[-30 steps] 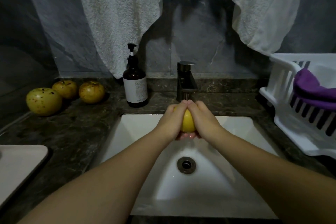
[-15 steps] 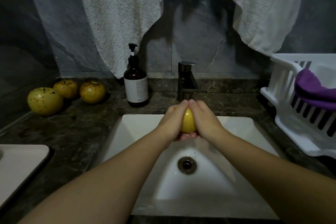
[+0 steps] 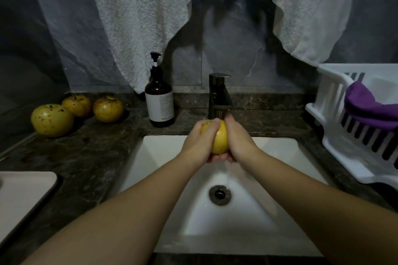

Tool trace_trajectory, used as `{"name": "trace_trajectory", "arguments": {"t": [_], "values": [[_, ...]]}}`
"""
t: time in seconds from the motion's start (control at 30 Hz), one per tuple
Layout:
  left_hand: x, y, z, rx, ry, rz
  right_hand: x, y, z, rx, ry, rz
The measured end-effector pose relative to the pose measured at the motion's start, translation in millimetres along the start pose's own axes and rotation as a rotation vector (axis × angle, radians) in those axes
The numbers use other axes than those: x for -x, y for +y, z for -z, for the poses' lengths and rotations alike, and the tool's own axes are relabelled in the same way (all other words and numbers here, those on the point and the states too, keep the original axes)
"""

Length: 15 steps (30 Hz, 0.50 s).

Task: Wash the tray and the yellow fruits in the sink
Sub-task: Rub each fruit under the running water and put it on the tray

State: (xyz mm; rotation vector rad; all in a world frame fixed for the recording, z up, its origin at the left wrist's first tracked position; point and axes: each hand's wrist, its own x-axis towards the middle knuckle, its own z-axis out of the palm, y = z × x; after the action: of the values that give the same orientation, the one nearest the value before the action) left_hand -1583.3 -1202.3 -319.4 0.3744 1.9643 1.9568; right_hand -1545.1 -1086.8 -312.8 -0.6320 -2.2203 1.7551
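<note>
Since half a second ago, the left hand [image 3: 199,142] is sliding its fingers further over the smooth round yellow fruit [image 3: 220,141], while the right hand [image 3: 238,139] is staying cupped against it. Both hands are clasping the fruit between them above the white rectangular sink [image 3: 280,157], directly under the dark metal faucet [image 3: 219,94].

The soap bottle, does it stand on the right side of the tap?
No, the soap bottle stands on the counter to the left of the tap.

Soap bottle [image 3: 159,101] beside tap [image 3: 219,94]; purple cloth [image 3: 366,107] in rack [image 3: 336,135].
</note>
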Motion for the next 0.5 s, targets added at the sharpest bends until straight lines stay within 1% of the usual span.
{"name": "trace_trajectory", "arguments": {"t": [0.07, 0.1, 0.13, 0.17, 0.23, 0.27, 0.3, 0.37, 0.4, 0.43, 0.5], "values": [[3, 3, 1, 0.085, -0.060, 0.083, 0, 3, 4, 0.210, 0.090, 0.266], [3, 4, 2, 0.069, -0.077, 0.089, 0, 6, 6, 0.254, 0.092, 0.328], [1, 4, 2, 0.033, -0.075, 0.065, 0, 7, 8, 0.237, 0.065, 0.312], [0, 3, 2, 0.003, -0.058, 0.020, 0, 5, 7, 0.148, 0.027, 0.206], [1, 1, -1, -0.026, -0.004, -0.024, 2, -2, 4, -0.068, -0.047, -0.076], [0, -1, -2, -0.020, 0.001, -0.003, 3, -3, 4, -0.081, -0.053, -0.112], [1, -1, -2, 0.016, -0.019, 0.047, 0, -2, 4, -0.003, -0.034, -0.055], [5, 1, -1, 0.095, -0.077, 0.141, -1, 3, 5, 0.204, 0.050, 0.165], [5, 1, 1, 0.068, -0.092, 0.141, 1, 4, 7, 0.229, 0.074, 0.212], [3, 0, 1, 0.013, -0.089, 0.112, 1, 4, 7, 0.214, 0.056, 0.187], [0, 0, 1, -0.068, -0.028, 0.026, 1, -2, 5, 0.012, -0.007, -0.044]]}}
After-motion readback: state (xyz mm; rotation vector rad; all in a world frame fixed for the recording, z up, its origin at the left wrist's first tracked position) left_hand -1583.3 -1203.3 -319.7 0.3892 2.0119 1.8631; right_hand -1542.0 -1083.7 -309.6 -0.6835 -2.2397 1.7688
